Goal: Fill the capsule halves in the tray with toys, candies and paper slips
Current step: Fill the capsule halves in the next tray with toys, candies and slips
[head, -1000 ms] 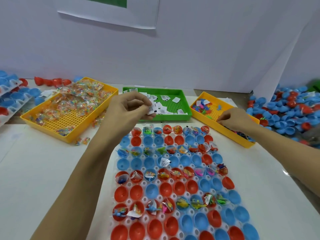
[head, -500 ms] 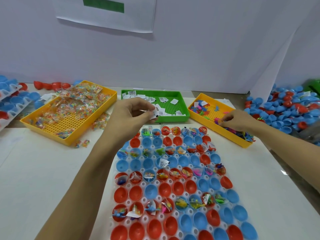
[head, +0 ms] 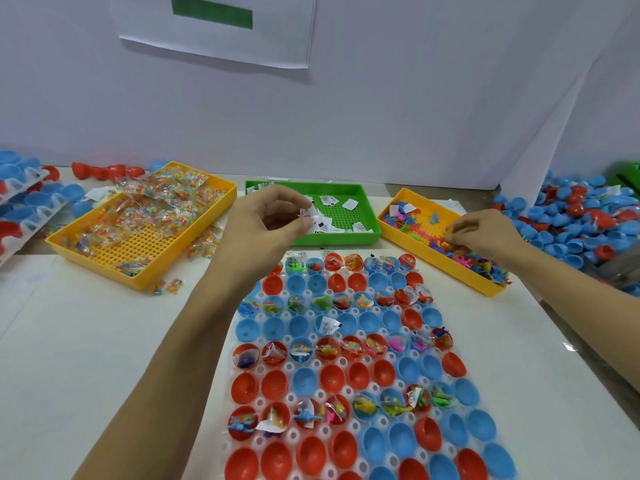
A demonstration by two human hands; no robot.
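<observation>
- Two hands work in the head view: the left hand [head: 273, 220] pinches paper slips [head: 309, 216] between thumb and fingers [head: 304, 221], at centre frame above the tray's [head: 349, 362] far edge.
- Unfilled capsule halves [head: 311, 379] lie below the slips, toward the frame's bottom, so I judge the left hand nearer.
- At right, the right hand [head: 485, 233] pinches among toys [head: 481, 265] in the yellow bin [head: 391, 220].

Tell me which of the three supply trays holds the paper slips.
The green tray, the middle one at the back. The yellow tray on its left holds wrapped candies; the yellow tray on its right holds small toys.
</observation>
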